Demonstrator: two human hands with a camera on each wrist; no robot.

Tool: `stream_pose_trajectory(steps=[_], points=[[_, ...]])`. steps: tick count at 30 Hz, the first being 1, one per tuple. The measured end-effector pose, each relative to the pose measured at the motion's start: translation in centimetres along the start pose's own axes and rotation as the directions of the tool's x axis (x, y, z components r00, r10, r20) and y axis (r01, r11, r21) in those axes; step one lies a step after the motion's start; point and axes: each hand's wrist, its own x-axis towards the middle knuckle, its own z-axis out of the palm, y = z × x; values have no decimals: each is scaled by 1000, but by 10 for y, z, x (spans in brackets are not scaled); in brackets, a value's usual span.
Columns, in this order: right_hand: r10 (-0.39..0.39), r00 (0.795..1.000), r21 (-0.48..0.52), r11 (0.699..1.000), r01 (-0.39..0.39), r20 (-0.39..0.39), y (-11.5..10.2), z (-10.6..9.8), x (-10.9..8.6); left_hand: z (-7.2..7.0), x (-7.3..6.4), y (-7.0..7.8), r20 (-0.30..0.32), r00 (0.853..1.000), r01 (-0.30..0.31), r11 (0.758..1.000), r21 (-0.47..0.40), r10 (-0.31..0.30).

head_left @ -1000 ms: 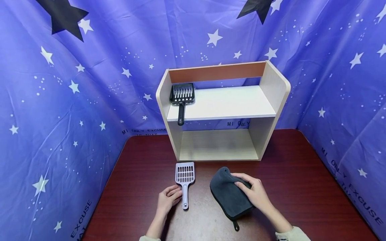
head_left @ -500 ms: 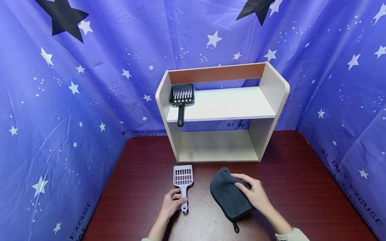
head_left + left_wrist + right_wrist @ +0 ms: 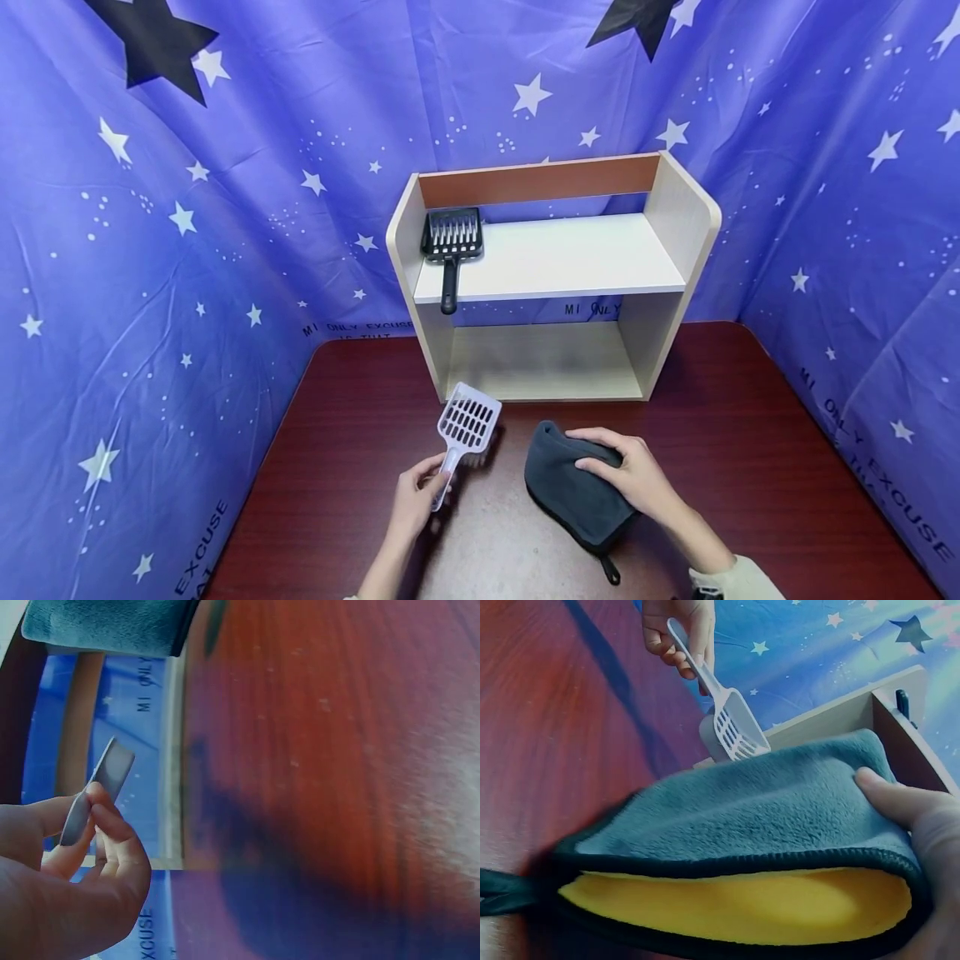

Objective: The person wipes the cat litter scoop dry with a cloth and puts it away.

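In the head view, my left hand [image 3: 414, 498] pinches the handle of a pale lavender litter scoop [image 3: 465, 427]. The scoop's slotted head is raised off the table and tilts to the right. The left wrist view shows the handle [image 3: 77, 814] between thumb and fingers. My right hand [image 3: 636, 473] grips a folded dark grey cloth [image 3: 577, 492] at its upper right. A yellow inner side [image 3: 742, 907] shows in the right wrist view, and a black hanging loop [image 3: 611, 570] sticks out at the near corner. Some right-hand fingers are hidden behind the cloth.
A two-tier wooden shelf [image 3: 570, 258] stands at the back of the dark red table [image 3: 337, 467]. On its upper board, at the left, lies a black litter scoop [image 3: 451, 265] with its handle over the edge. Blue starry curtains [image 3: 225, 275] surround the table.
My left hand first touched the lavender scoop, then took its handle, and has now lifted and turned it clockwise. The cloth in my right hand has shifted slightly right and down.
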Motion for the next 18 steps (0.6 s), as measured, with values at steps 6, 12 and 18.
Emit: stream_pose_trajectory(steps=[6, 12, 18], points=[[-63, 991, -1, 998, 64, 114, -10, -5, 9, 5, -2, 14, -44, 997, -60, 997, -39, 58], [-99, 978, 6, 995, 99, 183, -19, -9, 17, 12, -4, 24, -47, 998, -40, 992, -122, 34], [-163, 974, -33, 985, 170, 159, -21, -8, 25, 22, -8, 33, -15, 998, -59, 984, -170, 57]])
